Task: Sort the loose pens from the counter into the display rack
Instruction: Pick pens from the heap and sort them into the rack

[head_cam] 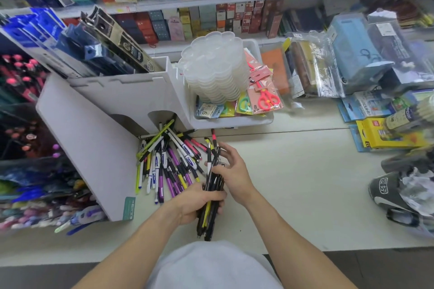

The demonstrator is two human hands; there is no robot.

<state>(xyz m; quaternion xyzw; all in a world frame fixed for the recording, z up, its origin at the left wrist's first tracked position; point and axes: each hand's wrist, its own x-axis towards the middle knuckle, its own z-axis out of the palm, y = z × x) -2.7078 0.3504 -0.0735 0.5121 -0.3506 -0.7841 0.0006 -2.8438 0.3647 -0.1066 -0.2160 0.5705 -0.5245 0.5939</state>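
White shop shelves [211, 3] packed with boxed stationery, pale counter [305, 183], dark floor [387, 270]

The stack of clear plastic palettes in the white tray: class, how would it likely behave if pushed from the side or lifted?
The stack of clear palettes stands tall, leaning slightly, so a side push would probably tip or shear it. Thin translucent plastic suggests it is light for its bulk. The layers look loosely nested, so lifting from the top might take only some; supporting the bottom seems safer.
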